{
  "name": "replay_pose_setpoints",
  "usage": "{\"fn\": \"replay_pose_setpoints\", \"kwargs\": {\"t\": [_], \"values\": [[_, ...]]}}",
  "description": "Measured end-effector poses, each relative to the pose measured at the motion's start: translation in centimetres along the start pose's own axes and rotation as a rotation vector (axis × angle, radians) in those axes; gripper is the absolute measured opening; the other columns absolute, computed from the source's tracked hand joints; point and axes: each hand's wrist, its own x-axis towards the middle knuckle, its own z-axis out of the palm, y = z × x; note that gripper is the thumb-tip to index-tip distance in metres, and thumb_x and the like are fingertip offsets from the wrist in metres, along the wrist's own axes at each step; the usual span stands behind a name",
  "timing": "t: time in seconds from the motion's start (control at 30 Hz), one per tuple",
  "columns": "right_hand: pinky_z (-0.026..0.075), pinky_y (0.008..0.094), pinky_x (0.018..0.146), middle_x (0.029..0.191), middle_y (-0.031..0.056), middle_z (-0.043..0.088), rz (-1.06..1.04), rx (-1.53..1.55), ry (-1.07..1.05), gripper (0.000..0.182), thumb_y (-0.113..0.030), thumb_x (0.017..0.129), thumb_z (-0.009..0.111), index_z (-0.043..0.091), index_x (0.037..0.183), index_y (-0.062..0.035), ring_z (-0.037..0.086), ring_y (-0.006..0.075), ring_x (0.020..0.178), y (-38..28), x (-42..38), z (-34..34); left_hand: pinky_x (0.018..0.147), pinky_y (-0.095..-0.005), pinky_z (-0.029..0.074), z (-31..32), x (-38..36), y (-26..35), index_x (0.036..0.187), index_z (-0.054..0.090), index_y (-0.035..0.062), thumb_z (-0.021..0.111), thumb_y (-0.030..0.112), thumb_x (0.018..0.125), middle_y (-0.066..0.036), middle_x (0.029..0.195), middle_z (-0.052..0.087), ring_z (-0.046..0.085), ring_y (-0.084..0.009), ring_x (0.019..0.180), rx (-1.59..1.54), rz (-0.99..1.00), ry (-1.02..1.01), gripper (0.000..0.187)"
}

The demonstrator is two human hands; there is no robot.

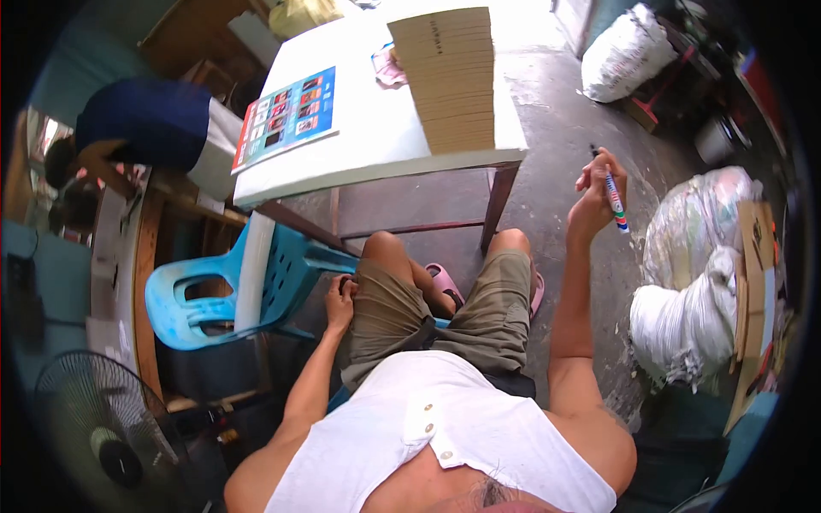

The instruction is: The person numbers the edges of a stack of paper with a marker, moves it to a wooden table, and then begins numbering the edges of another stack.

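Brown lined cardboard (453, 94) lies on your desk (369, 128), long axis running away from you, ahead and left of your right hand (599, 190), the nearer one. Those fingers are closed around a marker (614, 202), clear of the cardboard. Your left hand (339, 301) is beside your thigh, fingers curled; contents cannot be determined.

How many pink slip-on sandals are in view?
2. One pink slip-on sandal shows between the bare knees; the other pink sandal shows beside the right knee, partly hidden. Others could be out of sight.
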Motion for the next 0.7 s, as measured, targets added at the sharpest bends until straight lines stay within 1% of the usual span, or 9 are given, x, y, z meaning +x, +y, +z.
{"fn": "replay_pose_setpoints", "kwargs": {"t": [0.17, 0.23, 0.4, 0.47, 0.53, 0.6, 0.63, 0.67, 0.7], "values": [[0.041, 0.0223, 0.051, 0.08, 0.0101, 0.062, 0.084, 0.032, -0.077, 0.016, 0.0, 0.093, 0.058, 0.062, 0.109, 0.0021, 0.051, 0.0105, 0.06, 4.2, 3.9, 2.6, 0.072, -0.0332, 0.052, -0.8, -2.6, -7.0, 0.106, 0.064, 0.0033, 0.055, 0.026, 0.101, -0.011, 0.088, 0.072, 0.069, -0.0212, 0.08, 0.057, -0.258, 0.165, 0.025], [0.042, 0.023, 0.054, 0.081, 0.0101, 0.063, 0.116, -0.001, -0.193, 0.02, -0.003, 0.094, 0.059, 0.061, 0.113, 0.002, 0.053, 0.0116, 0.064, 6.0, 5.1, 3.6, 0.073, -0.0369, 0.052, -0.9, -4.8, -7.7, 0.106, 0.065, 0.0061, 0.055, 0.025, 0.099, -0.011, 0.094, 0.073, 0.07, -0.0307, 0.085, 0.23, -0.291, 0.103, 0.022], [0.044, 0.0259, 0.066, 0.091, 0.0077, 0.064, 0.318, -0.149, -0.329, 0.03, -0.018, 0.094, 0.065, 0.059, 0.119, -0.0005, 0.056, 0.013, 0.075, 6.9, 5.9, 7.0, 0.076, -0.0454, 0.053, 1.4, -10.4, -2.9, 0.111, 0.06, 0.0097, 0.059, 0.027, 0.097, -0.013, 0.099, 0.071, 0.066, -0.0366, 0.094, 0.492, -0.561, -0.011, 0.022], [0.044, 0.0303, 0.073, 0.099, 0.0103, 0.063, 0.44, -0.184, -0.372, 0.028, -0.015, 0.095, 0.063, 0.059, 0.119, -0.0013, 0.057, 0.0153, 0.088, 6.1, 4.2, 8.2, 0.078, -0.0455, 0.054, 3.6, -11.2, -2.8, 0.113, 0.059, 0.0118, 0.06, 0.027, 0.096, -0.012, 0.102, 0.07, 0.066, -0.0357, 0.097, 0.555, -0.462, 0.134, 0.024], [0.044, 0.0394, 0.083, 0.104, 0.0163, 0.061, 0.499, -0.223, -0.364, 0.026, -0.006, 0.089, 0.061, 0.06, 0.113, 0.0025, 0.056, 0.0252, 0.102, 5.0, 2.4, 9.3, 0.079, -0.0461, 0.054, 5.9, -12.2, -1.7, 0.115, 0.058, 0.0137, 0.061, 0.027, 0.095, -0.012, 0.103, 0.07, 0.065, -0.0351, 0.101, 0.701, -0.325, 0.232, 0.024], [0.042, 0.0471, 0.089, 0.103, 0.0236, 0.06, -0.14, -0.631, -0.859, 0.028, 0.001, 0.079, 0.058, 0.061, 0.107, 0.0065, 0.053, 0.0367, 0.107, 5.7, 2.4, 7.5, 0.079, -0.0472, 0.054, 7.1, -12.1, -0.5, 0.116, 0.058, 0.0152, 0.061, 0.027, 0.095, -0.011, 0.104, 0.069, 0.064, -0.0349, 0.104, 0.943, -0.146, 0.283, 0.024], [0.042, 0.0503, 0.091, 0.103, 0.0267, 0.06, -0.441, -0.772, -1.002, 0.03, 0.004, 0.075, 0.058, 0.062, 0.104, 0.0084, 0.052, 0.0418, 0.107, 5.8, 2.6, 6.8, 0.079, -0.0486, 0.054, 7.4, -11.9, -0.6, 0.115, 0.059, 0.0165, 0.059, 0.028, 0.096, -0.011, 0.103, 0.069, 0.064, -0.0365, 0.101, 0.888, -0.185, 0.303, 0.022], [0.042, 0.0523, 0.092, 0.102, 0.0287, 0.059, -0.592, -0.914, -1.06, 0.031, 0.005, 0.071, 0.058, 0.062, 0.101, 0.0101, 0.052, 0.0457, 0.105, 5.8, 2.5, 6.6, 0.078, -0.05, 0.053, 7.4, -11.4, -1.7, 0.114, 0.059, 0.0178, 0.058, 0.028, 0.097, -0.011, 0.103, 0.07, 0.065, -0.0382, 0.099, 0.832, -0.218, 0.321, 0.02], [0.044, 0.0516, 0.089, 0.1, 0.0291, 0.06, -0.497, -0.929, -1.088, 0.028, 0.006, 0.071, 0.059, 0.063, 0.098, 0.0106, 0.054, 0.046, 0.101, 6.0, 2.5, 6.4, 0.077, -0.0513, 0.053, 7.2, -11.3, -2.7, 0.113, 0.06, 0.0191, 0.057, 0.029, 0.098, -0.012, 0.103, 0.07, 0.065, -0.0398, 0.096, 0.772, -0.249, 0.336, 0.019]]}}
